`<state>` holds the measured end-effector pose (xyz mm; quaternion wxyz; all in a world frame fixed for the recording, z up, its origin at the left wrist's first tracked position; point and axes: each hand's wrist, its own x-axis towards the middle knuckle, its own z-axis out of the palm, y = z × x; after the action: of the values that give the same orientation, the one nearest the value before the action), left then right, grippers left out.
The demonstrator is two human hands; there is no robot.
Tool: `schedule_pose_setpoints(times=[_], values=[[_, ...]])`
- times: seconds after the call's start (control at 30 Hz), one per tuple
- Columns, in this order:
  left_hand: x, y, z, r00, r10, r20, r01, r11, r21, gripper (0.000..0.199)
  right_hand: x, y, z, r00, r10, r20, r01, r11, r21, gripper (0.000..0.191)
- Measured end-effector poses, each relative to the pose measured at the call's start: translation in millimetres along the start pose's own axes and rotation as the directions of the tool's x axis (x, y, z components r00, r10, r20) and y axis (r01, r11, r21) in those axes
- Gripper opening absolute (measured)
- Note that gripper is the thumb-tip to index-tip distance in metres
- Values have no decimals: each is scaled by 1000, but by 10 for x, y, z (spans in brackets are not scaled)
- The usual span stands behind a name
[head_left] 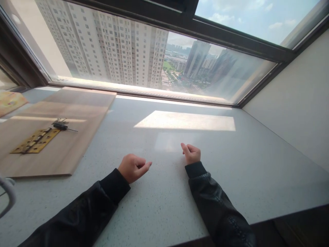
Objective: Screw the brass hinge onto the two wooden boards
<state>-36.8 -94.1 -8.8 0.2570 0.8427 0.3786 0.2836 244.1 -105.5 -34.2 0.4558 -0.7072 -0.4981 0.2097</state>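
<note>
My left hand [133,168] rests in a loose fist on the pale speckled countertop [159,209], its thumb pointing right. Across from it, my right hand [191,154] is also closed in a fist, thumb up and to the left. Neither fist shows anything in it. To the left, a wooden board [84,133] lies on the counter, apart from both hands. On the board sit a brass-coloured hinge [37,141] with screw holes and, touching or close to its far end, a dark screwdriver [61,127] beside a small bunch of screws [60,121].
A dark-framed window [144,89] runs along the counter's back, with tall buildings outside. A white wall [295,106] bounds the right side. At the far left are a patterned yellow-orange item [11,102] and a grey curved object [9,195]. The counter's front edge shows at lower right.
</note>
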Motion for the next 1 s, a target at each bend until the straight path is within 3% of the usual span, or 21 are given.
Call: schedule_pose_setpoints(times=[0.3,0.6,0.73,0.83,1.0], values=[[1,-126,-50,979,-181,-98,184,983,15,48,102,148,-28,999,13,-31,-8,989,146,33],[-54,-439,-352,863,-418,-284,441,898,18,45,205,218,-53,996,2,-88,27,947,320,34],[-59,-612,-421,833,-484,-270,491,870,-45,42,252,262,-95,997,21,-71,3,946,325,33],[-52,-711,-404,803,-553,-221,549,831,-86,27,265,274,-103,999,20,-29,-10,953,302,33],[-28,-818,-372,749,-640,-171,624,768,-143,36,292,250,-48,999,-24,33,16,970,243,34]])
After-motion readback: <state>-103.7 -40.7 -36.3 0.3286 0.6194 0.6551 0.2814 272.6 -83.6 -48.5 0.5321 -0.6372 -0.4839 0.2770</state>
